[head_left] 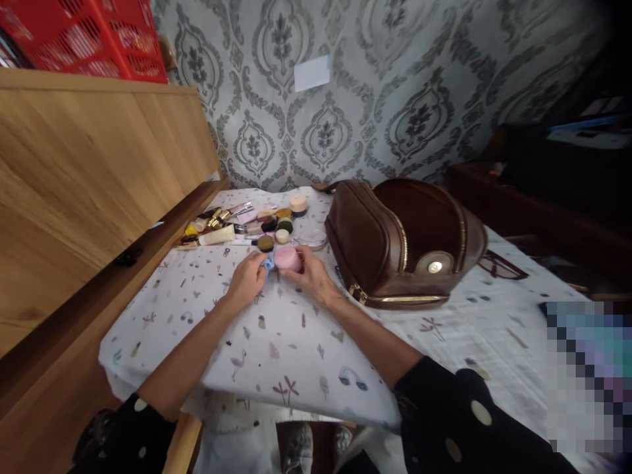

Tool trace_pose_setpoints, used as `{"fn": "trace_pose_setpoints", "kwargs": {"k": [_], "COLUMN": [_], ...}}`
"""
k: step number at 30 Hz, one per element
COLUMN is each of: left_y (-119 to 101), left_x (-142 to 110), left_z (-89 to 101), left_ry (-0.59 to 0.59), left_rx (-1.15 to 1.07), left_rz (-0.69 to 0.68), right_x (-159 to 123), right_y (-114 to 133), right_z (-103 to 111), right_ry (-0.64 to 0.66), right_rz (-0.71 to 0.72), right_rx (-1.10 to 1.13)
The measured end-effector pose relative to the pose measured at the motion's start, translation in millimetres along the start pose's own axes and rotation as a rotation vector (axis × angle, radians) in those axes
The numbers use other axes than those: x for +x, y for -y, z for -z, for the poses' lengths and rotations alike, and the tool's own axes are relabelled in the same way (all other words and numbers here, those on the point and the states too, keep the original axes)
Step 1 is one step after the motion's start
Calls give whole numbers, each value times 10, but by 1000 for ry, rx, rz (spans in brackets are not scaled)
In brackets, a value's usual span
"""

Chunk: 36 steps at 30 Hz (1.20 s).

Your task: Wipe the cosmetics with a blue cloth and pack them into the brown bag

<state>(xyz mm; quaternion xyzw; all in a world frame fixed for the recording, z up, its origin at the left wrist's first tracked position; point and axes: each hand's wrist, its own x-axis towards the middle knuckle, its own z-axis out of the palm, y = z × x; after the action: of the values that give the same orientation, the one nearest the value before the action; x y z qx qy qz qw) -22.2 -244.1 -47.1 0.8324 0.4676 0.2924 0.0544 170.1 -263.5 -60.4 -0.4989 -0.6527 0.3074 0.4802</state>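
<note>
Between my hands, over the middle of the printed cloth, is a small round pink container [288, 259], perhaps a cosmetic jar. The fingers of my right hand [313, 275] are wrapped round its right side. My left hand [248, 280] pinches a light blue cloth [269, 264], which touches the container's left side. Just beyond them lie a round olive-coloured pot [265, 243], a small cream-lidded jar [282, 236] and a clear round case [313, 238]. A pale squeeze tube [217, 236] lies farther left among several cosmetics.
A brown leather bag [368, 243] stands unzipped at the right, with eyeglasses [503, 265] beside it. The white patterned tablecloth [306, 355] covers the table. A wooden cabinet [99, 171] borders the left, bearing a red plastic basket [93, 39]. The patterned wall closes off the back.
</note>
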Motion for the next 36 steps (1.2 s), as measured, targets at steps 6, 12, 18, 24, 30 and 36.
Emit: {"fn": "trace_pose_setpoints", "kwargs": {"k": [6, 12, 18, 24, 30, 36], "left_y": [-143, -222, -250, -264, -135, -3], "left_x": [-90, -108, -128, -94, -37, 5], "left_z": [52, 79, 80, 151, 166, 133], "left_ry": [22, -90, -248, -345, -340, -230], "left_rx": [-50, -162, -233, -293, -335, -342], "left_rz": [-133, -270, -284, -133, -43, 40], "right_x": [29, -16, -104, -138, -167, -145], "right_y": [-63, -63, 33, 96, 130, 95], "right_z": [-26, -26, -41, -35, -30, -52], "right_ry": [-119, -96, 67, 153, 225, 238], "right_rz": [-49, 126, 257, 408, 311, 73], "right_rx": [-59, -180, -311, -315, -96, 228]}}
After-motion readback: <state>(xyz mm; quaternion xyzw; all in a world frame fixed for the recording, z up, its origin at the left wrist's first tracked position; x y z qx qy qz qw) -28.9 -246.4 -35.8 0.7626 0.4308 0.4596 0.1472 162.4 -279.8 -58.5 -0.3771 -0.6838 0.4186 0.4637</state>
